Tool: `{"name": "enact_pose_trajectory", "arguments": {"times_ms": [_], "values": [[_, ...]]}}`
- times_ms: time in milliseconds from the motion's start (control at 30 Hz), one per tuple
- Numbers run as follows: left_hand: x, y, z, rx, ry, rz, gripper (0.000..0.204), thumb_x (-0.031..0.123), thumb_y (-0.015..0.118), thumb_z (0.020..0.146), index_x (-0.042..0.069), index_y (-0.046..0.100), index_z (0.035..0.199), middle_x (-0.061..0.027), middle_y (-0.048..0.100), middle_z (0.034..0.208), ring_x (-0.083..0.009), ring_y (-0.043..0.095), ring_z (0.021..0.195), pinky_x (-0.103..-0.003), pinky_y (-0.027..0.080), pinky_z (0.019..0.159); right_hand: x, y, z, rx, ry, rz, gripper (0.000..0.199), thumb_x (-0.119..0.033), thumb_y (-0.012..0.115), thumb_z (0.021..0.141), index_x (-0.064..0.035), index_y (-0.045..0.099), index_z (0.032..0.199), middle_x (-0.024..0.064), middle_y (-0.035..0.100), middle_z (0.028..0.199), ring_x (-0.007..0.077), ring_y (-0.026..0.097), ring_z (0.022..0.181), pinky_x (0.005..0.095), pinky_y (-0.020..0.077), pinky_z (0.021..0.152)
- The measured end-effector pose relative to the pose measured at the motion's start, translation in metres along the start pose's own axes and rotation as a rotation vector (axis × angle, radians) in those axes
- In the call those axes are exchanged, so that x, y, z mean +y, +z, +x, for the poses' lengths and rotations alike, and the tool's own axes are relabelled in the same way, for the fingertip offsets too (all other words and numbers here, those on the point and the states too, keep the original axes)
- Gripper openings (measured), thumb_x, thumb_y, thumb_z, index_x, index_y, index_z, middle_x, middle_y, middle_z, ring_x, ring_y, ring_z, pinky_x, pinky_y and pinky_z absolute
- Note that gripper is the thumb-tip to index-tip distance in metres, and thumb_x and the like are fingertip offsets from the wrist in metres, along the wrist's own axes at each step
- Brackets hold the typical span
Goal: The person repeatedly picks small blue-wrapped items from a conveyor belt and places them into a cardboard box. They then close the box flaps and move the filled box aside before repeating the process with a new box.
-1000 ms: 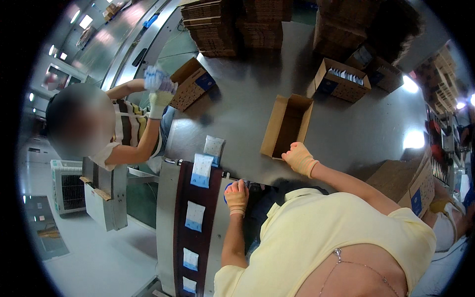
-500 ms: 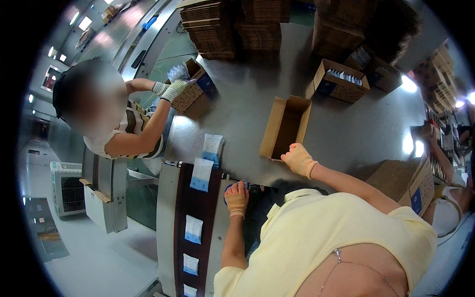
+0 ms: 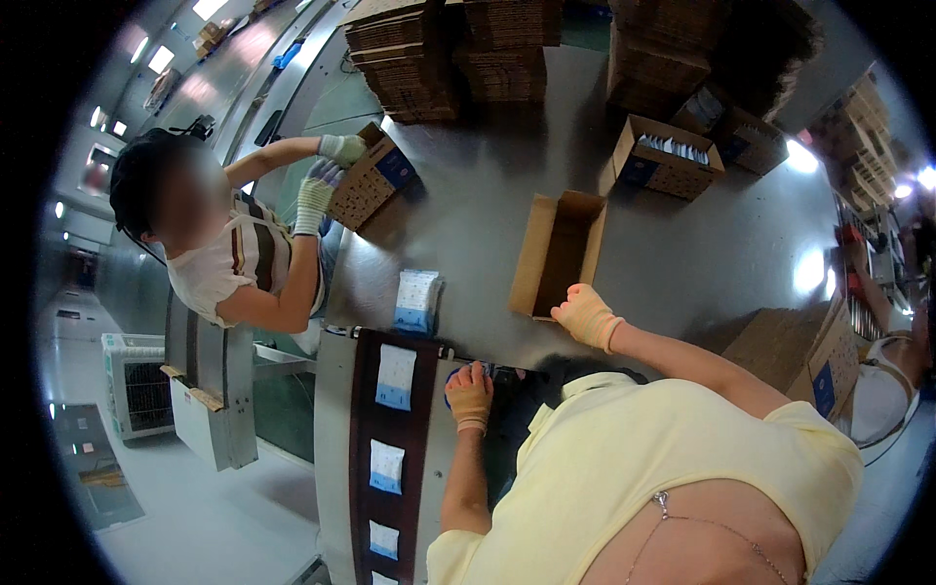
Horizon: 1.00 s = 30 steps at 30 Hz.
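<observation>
My right hand (image 3: 585, 318), in a pale knit glove, is closed on the near end of an open cardboard box (image 3: 529, 258) standing on the metal table. No contents show inside the box. My left hand (image 3: 470, 395), gloved alike, has its fingers curled at the conveyor's right edge, over something blue and mostly hidden. Beside it, white-and-blue packets (image 3: 396, 376) lie spaced out on the dark conveyor belt (image 3: 421, 419). A small stack of such packets (image 3: 417, 302) rests on the table at the belt's end.
Across on the left, a co-worker (image 3: 263, 249) in striped gloves handles a printed carton (image 3: 375, 185). Another carton (image 3: 673, 171) filled with packets stands at the back right. Flattened cardboard stacks (image 3: 400, 58) line the far edge. A large carton (image 3: 809, 361) is at my right.
The packets have moved along the belt toward the table; the leading one has reached the stack. The co-worker's hands have shifted, and the packets above that carton are out of sight. My hands stay put.
</observation>
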State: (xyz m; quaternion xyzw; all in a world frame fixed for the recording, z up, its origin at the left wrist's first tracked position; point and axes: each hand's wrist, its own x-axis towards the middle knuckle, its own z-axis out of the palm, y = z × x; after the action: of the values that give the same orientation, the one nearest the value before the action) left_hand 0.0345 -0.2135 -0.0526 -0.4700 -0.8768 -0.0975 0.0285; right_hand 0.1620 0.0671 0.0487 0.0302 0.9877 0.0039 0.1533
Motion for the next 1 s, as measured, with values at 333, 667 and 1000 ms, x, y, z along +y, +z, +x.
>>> {"name": "enact_pose_trajectory", "arguments": {"times_ms": [333,667,1000], "values": [[-0.001,-0.004,0.0,-0.026,0.012,-0.028,0.04,0.027,0.066,0.078,0.014,0.052,0.113,-0.0087,0.056,0.103,-0.0304,0.055,0.092,-0.045,0.043,0.076,-0.001,0.005,0.0,0.025,-0.004,0.028,0.011,-0.013,0.06,0.078,-0.0144,0.063,0.088,0.0025,0.066,0.073,0.0179,0.063,0.074,0.03,0.0409,0.08],[0.004,-0.013,0.0,0.011,0.013,0.02,0.035,0.024,0.066,0.076,0.016,0.054,0.108,-0.0057,0.056,0.1,-0.0277,0.056,0.089,-0.044,0.044,0.075,-0.003,0.006,-0.002,0.054,-0.005,0.018,0.011,-0.015,0.06,0.078,-0.0155,0.063,0.088,0.0027,0.067,0.074,0.0185,0.063,0.076,0.0305,0.0407,0.08],[-0.008,0.004,0.004,-0.044,0.016,0.042,0.046,0.029,0.068,0.076,0.018,0.048,0.116,-0.0083,0.054,0.105,-0.0301,0.054,0.093,-0.046,0.043,0.075,0.0,0.004,0.001,0.128,0.005,0.027,0.011,-0.014,0.06,0.076,-0.0155,0.063,0.087,0.0029,0.065,0.07,0.0185,0.063,0.071,0.0305,0.0415,0.077]]}}
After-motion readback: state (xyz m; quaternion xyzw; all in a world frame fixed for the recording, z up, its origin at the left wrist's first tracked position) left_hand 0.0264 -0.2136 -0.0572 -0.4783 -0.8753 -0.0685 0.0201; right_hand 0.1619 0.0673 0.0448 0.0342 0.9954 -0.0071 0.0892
